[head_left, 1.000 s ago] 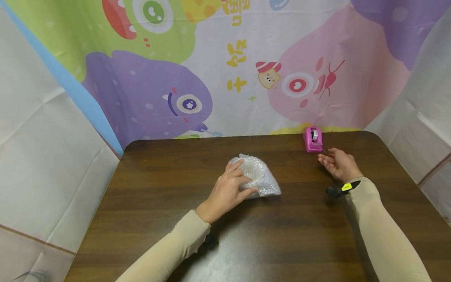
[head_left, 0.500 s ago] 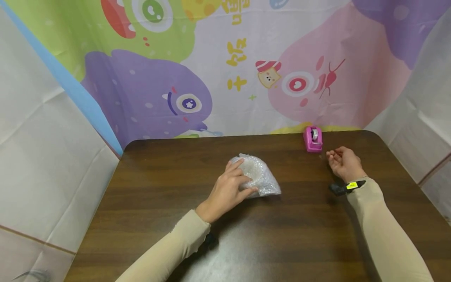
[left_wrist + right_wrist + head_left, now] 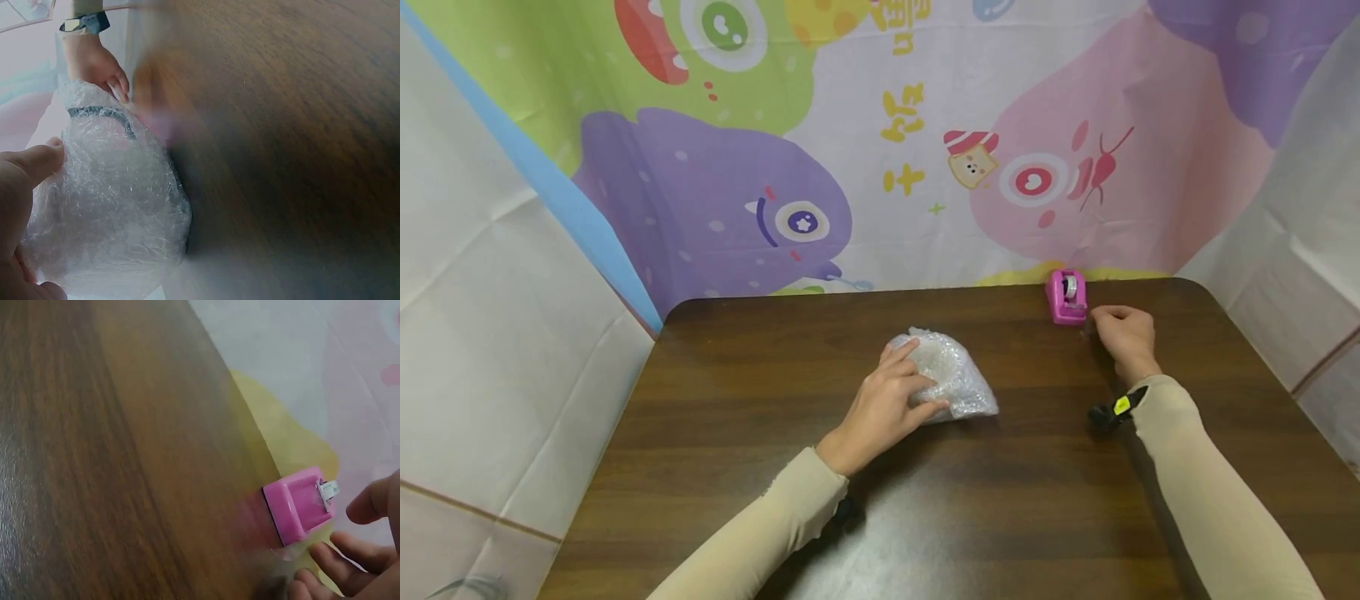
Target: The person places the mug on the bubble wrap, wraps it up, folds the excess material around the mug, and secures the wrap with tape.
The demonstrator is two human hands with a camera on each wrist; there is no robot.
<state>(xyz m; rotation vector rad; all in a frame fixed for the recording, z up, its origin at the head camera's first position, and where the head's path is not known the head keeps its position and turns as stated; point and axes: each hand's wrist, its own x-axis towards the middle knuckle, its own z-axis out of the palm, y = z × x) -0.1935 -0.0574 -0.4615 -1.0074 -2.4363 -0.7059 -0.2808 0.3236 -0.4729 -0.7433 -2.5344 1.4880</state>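
A bubble-wrapped package lies on the table near its middle. My left hand grips it from the near left side, fingers bent over its top and thumb at its front edge. In the left wrist view the clear bubble wrap fills the space beside my fingers, with a dark curved line showing through near its top. A pink tape dispenser stands at the table's back edge. Just right of it is my right hand. In the right wrist view, the thumb and loosely bent fingers are apart beside the dispenser, nothing visible between them.
The brown wooden table ends at a cartoon-printed curtain behind the dispenser. Pale panels stand at the left and right sides. A small clear scrap shows by the dispenser's base.
My right hand drew slightly right from the dispenser, then came back toward it and turned so its back faces up. My left hand and the package have stayed still.
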